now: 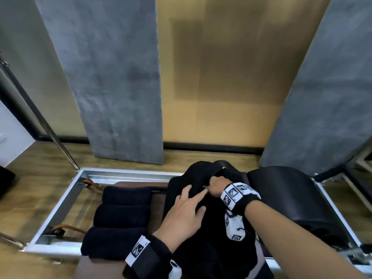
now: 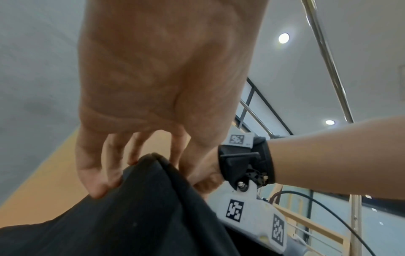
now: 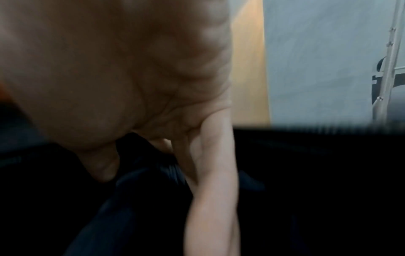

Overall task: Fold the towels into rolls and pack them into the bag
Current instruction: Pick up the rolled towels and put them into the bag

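A black bag [image 1: 203, 250] stands on the brown platform, its top rim bunched up [image 1: 198, 171]. My left hand [image 1: 187, 208] lies on the bag's near side with fingers spread, the fingertips [image 2: 98, 188] pressing its fabric edge [image 2: 142, 199]. My right hand [image 1: 218, 186] grips the bag's top rim just beyond the left fingers, knuckles curled; in the right wrist view its fingers [image 3: 210, 173] dip into dark cloth [image 3: 131, 216]. Three rolled dark towels [image 1: 126, 195] [image 1: 122, 215] [image 1: 112, 242] lie side by side left of the bag. The bag's inside is hidden.
A black padded barrel [image 1: 291, 198] sits right of the bag. A silver metal frame [image 1: 120, 174] surrounds the platform over a wood floor. A slanted metal pole [image 1: 40, 117] rises at left. Grey panels [image 1: 120, 87] lean on the wall behind.
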Demonstrator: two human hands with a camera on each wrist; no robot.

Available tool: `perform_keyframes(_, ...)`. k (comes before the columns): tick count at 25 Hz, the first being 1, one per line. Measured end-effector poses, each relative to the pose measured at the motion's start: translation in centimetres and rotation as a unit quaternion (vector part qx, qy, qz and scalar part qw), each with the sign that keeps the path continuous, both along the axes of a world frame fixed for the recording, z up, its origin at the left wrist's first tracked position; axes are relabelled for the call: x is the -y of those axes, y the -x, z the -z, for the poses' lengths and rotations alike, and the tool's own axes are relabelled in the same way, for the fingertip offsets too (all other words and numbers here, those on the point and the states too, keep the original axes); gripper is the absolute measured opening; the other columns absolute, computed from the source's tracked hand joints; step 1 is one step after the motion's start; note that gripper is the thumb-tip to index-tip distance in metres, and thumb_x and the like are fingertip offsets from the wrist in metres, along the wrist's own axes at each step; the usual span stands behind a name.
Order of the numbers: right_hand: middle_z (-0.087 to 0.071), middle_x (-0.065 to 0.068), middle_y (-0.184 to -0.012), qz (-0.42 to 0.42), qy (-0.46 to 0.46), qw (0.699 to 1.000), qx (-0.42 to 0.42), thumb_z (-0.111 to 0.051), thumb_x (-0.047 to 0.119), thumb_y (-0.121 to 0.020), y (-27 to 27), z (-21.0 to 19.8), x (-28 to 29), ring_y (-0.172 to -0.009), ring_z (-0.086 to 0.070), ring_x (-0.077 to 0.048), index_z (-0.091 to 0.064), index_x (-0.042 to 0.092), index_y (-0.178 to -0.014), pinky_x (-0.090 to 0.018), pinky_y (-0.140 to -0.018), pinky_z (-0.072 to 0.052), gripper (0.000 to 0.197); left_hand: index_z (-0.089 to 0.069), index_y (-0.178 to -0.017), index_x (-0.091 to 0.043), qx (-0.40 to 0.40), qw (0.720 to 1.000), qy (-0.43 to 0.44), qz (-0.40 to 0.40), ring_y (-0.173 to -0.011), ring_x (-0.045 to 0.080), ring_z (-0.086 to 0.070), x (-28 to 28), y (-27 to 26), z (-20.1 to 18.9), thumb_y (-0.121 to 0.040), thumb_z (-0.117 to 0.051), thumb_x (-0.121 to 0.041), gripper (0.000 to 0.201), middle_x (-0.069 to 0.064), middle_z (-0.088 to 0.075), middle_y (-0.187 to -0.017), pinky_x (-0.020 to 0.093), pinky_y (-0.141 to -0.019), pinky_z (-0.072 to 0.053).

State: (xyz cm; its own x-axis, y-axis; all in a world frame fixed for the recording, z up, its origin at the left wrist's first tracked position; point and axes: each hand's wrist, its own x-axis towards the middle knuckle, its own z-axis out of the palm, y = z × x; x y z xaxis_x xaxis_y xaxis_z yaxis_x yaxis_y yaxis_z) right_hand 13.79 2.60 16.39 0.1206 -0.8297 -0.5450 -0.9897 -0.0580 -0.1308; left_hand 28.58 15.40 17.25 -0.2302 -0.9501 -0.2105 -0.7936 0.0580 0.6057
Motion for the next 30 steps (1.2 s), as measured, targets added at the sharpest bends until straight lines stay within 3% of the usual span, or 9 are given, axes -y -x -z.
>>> perform_keyframes(4,-0.078,-0.011,-0.08,0.009,0.011,0.999,0.051,-0.049,0.033,-0.099,1.1,-6.8,-0.2,-0.073,-0.077,-0.024,-0.068,0.003,-0.085,-0.032,-0.071,-0.063,0.038,-0.049,-0.154,-0.042,-0.14,0.986,0.067,-0.065,-0.148,0.008,-0.039,0.4,-2.4,0.7,-0.108,-0.052,-0.047,0.047,-0.014,-0.035,-0.16,0.029,-0.117,-0.037)
perform_keyframes(7,-0.072,-0.016,-0.058,0.044,0.039,0.985,0.16,-0.049,0.025,-0.099,-2.0,-9.9,-1.3,-0.05,-0.074,-0.028,-0.069,-0.003,-0.085,-0.038,-0.06,-0.065,0.037,-0.067,-0.136,-0.025,-0.242,0.945,0.118,-0.185,-0.12,0.004,-0.061,0.1,-5.8,2.0,-0.105,-0.063,-0.032,0.032,-0.01,-0.06,-0.132,0.028,-0.105,-0.051)
perform_keyframes(10,-0.074,-0.01,-0.061,-0.015,0.067,0.964,0.255,-0.057,0.018,-0.098,-8.0,-9.2,-4.3,-0.05,-0.074,-0.026,-0.071,0.003,-0.083,-0.032,-0.051,-0.062,0.026,-0.075,-0.106,-0.02,-0.239,0.912,0.143,-0.301,-0.092,0.004,-0.068,-2.1,-10.8,4.3,-0.104,-0.066,-0.024,0.01,-0.002,-0.071,-0.103,0.025,-0.085,-0.055)
perform_keyframes(11,-0.076,-0.009,-0.065,-0.045,0.055,0.96,0.272,-0.059,0.016,-0.097,-10.3,-8.1,-5.6,-0.054,-0.075,-0.026,-0.073,0.005,-0.083,-0.031,-0.054,-0.063,0.023,-0.074,-0.094,-0.021,-0.225,0.906,0.139,-0.332,-0.084,0.007,-0.068,-3.3,-12.6,5.3,-0.104,-0.065,-0.025,0.014,-0.003,-0.072,-0.091,0.028,-0.078,-0.055)
perform_keyframes(15,-0.078,-0.002,-0.093,-0.171,0.019,0.961,0.216,-0.068,0.017,-0.092,-17.3,-1.2,-10.2,-0.092,-0.073,-0.021,-0.081,0.015,-0.094,-0.031,-0.088,-0.059,0.013,-0.07,-0.066,-0.017,-0.142,0.885,0.012,-0.443,-0.066,0.021,-0.068,-8.6,-18.8,10.4,-0.104,-0.06,-0.039,0.045,0.0,-0.069,-0.059,0.036,-0.065,-0.052)
perform_keyframes(18,-0.069,-0.005,-0.116,-0.214,0.01,0.966,0.146,-0.075,0.036,-0.092,-20.1,3.4,-13.0,-0.109,-0.066,-0.026,-0.07,0.018,-0.115,-0.039,-0.093,-0.055,0.03,-0.071,-0.085,-0.007,-0.2,0.836,-0.156,-0.486,-0.057,0.022,-0.072,-11.5,-20.0,13.7,-0.106,-0.057,-0.047,0.048,0.006,-0.074,-0.062,0.034,-0.057,-0.059)
perform_keyframes(22,-0.06,-0.005,-0.125,-0.267,0.078,0.959,0.056,-0.076,0.051,-0.086,-22.0,6.6,-15.2,-0.116,-0.057,-0.028,-0.057,0.017,-0.128,-0.043,-0.093,-0.05,0.058,-0.059,-0.124,-0.006,-0.336,0.769,-0.175,-0.515,-0.093,0.028,-0.076,-13.1,-20.6,15.9,-0.103,-0.066,-0.039,0.039,0.015,-0.075,-0.103,0.046,-0.086,-0.064)
perform_keyframes(26,-0.067,0.0,-0.096,-0.229,0.025,0.971,0.06,-0.079,0.056,-0.074,-22.9,7.8,-16.5,-0.092,-0.065,-0.025,-0.062,0.018,-0.095,-0.037,-0.075,-0.049,0.046,-0.053,-0.129,-0.005,-0.463,0.676,-0.221,-0.529,-0.101,0.029,-0.073,-13.6,-20.9,14.9,-0.103,-0.069,-0.029,0.039,0.016,-0.071,-0.112,0.041,-0.083,-0.062)
perform_keyframes(30,-0.063,0.006,-0.07,-0.123,-0.051,0.98,0.147,-0.078,0.057,-0.058,-22.7,8.3,-17.8,-0.075,-0.067,-0.021,-0.059,0.017,-0.072,-0.04,-0.066,-0.053,0.046,-0.056,-0.13,-0.004,-0.432,0.696,-0.224,-0.528,-0.094,0.025,-0.07,-14.6,-21.0,13.9,-0.099,-0.072,-0.038,0.049,0.013,-0.07,-0.109,0.035,-0.067,-0.06)
